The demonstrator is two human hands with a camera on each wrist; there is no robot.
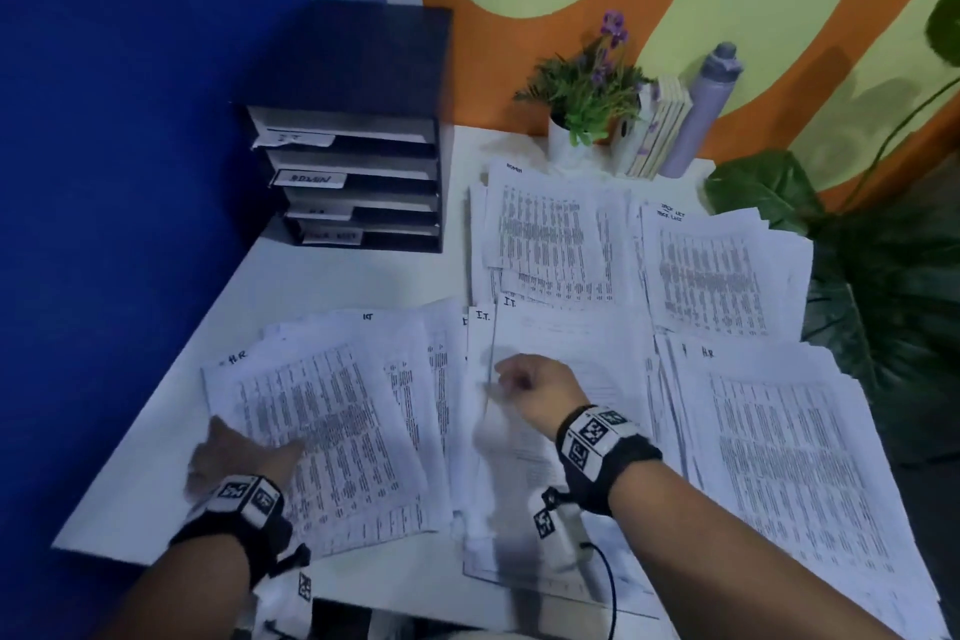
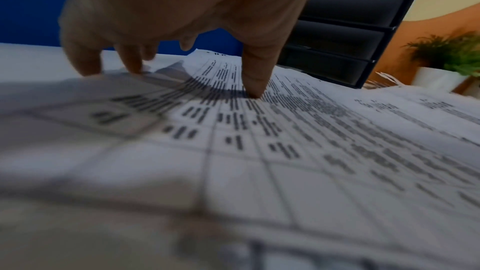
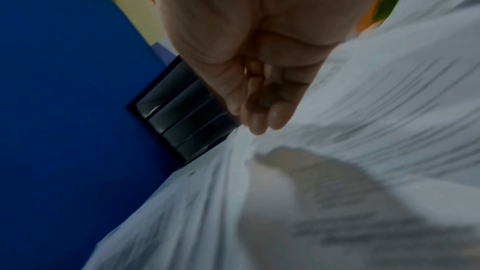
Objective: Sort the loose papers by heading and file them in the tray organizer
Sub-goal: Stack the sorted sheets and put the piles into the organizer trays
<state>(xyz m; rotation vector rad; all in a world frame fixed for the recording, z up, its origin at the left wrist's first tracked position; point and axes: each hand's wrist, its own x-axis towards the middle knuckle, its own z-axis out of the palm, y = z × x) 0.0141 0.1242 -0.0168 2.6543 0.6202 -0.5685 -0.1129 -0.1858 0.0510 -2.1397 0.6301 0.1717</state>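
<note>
Printed sheets lie in piles on the white table. My left hand presses flat on a sheet headed H.R, which tops a loose fan at the front left. In the left wrist view the thumb pushes down on the print while the fingers touch the sheet's left edge. My right hand is curled and pinches the left edge of an I.T. sheet in the middle, lifting it; its fingertips meet on the paper. The dark tray organizer stands at the back left with labelled shelves.
An ADMIN pile, a TASK LIST pile and an H.R pile cover the right half. A potted plant, books and a bottle line the back wall. Large leaves crowd the right edge. A blue wall borders the left.
</note>
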